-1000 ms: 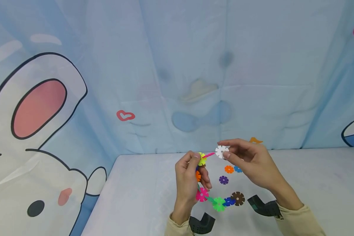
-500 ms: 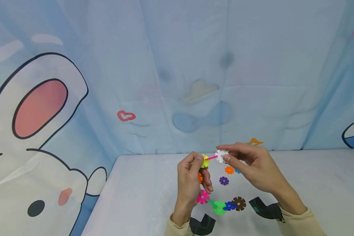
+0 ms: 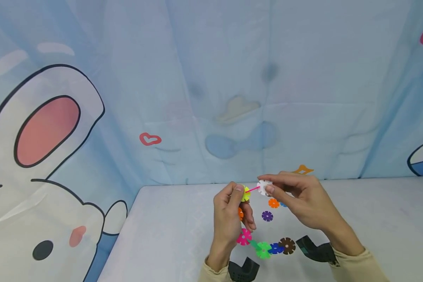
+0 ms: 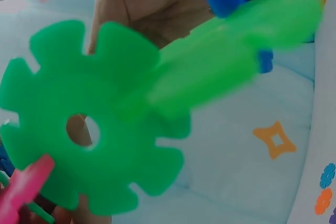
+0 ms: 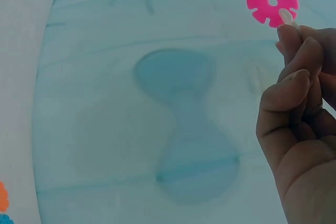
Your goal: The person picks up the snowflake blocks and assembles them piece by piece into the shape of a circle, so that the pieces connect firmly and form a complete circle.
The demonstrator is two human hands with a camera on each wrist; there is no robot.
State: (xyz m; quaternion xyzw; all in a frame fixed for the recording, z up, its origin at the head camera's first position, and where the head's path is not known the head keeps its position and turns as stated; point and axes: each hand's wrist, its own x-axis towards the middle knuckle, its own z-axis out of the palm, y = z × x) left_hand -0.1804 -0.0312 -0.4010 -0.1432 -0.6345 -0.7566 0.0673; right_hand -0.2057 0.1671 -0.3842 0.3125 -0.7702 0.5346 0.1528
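My left hand (image 3: 227, 213) pinches a yellow notched plastic disc (image 3: 246, 193) in a chain of snowflake discs. Thumb and fingers of my right hand (image 3: 304, 199) pinch a white disc (image 3: 263, 187). Between the two sits a pink disc (image 5: 272, 2), edge-on in the head view; in the right wrist view the yellow and white discs meet its rim. From the left hand the chain hangs through orange, pink (image 3: 244, 237), green (image 4: 105, 87), light green (image 3: 263, 250) and blue (image 3: 276, 248) discs to a brown disc (image 3: 287, 246). The left palm hides part of the chain.
Beyond the chain, loose orange (image 3: 273, 203), purple (image 3: 267, 216) and blue (image 3: 283, 204) discs lie on the white table (image 3: 176, 231). A printed blue curtain (image 3: 197, 98) stands behind the table. Black wrist mounts (image 3: 244, 270) sit at both sleeves.
The white disc has come down slightly and against the pink disc's edge. My left hand and the hanging chain have shifted a little to the right and down.
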